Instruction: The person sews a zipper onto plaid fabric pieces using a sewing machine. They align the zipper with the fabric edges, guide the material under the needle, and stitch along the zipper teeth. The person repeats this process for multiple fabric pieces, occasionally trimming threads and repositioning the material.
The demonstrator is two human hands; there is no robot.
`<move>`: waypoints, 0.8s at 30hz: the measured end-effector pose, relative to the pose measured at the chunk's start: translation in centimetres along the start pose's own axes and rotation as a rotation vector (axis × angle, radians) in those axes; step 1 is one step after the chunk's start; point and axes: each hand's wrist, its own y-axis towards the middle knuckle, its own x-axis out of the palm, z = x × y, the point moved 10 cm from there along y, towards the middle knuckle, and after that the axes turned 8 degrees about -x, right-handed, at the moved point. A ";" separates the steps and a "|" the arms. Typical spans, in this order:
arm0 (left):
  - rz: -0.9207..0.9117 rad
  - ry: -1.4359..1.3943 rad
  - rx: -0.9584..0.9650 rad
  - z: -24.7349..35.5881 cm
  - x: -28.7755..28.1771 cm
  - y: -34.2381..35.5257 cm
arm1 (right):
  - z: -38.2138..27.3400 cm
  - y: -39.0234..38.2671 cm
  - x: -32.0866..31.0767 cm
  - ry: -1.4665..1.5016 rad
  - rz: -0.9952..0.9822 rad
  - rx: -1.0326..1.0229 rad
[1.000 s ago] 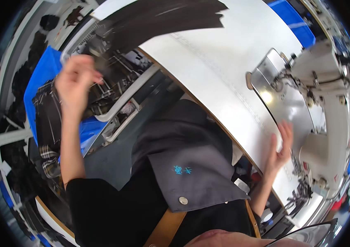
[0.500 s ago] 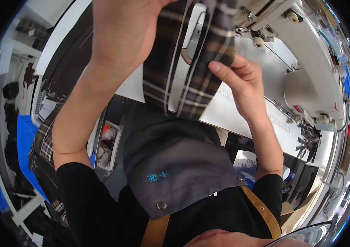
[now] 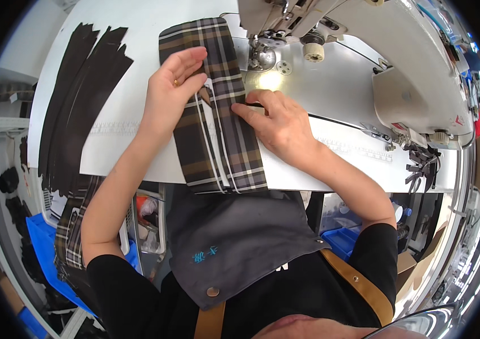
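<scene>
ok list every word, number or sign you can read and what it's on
Apron: blue stitched characters, not copied out here.
Table: ruler strips, markings too small to read.
Sewing machine: small red marks, unreadable.
Black shirt: white mark, partly covered, unreadable.
Plaid cloth: none I can make out.

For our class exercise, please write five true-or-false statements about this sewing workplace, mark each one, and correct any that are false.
1. The plaid fabric lies on the white table. True.
2. The right hand holds a pair of scissors. False: it is at the right edge of the plaid fabric, holding no tool.
3. The sewing machine stands to the right of the plaid fabric. True.
4. The dark strips lie on top of the plaid fabric. False: they lie apart from it, to its left.
5. The left hand wears a ring. True.
</scene>
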 end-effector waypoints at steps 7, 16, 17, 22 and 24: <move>0.109 0.954 0.528 4.1 2.5 2.1 | 3.7 1.9 1.1 -0.057 0.038 -0.037; -0.032 1.147 0.656 2.1 7.6 -0.4 | 6.6 -2.6 -1.8 -0.080 -0.078 0.168; -0.031 1.137 0.645 2.1 7.6 -0.4 | 6.9 -2.1 -2.1 -0.102 -0.058 0.177; -0.050 1.174 0.688 1.9 8.2 -0.5 | 9.7 -0.3 0.9 -0.186 -0.025 0.140; -0.051 1.203 0.721 1.8 8.3 -1.0 | 10.2 -0.2 0.9 -0.169 -0.012 0.148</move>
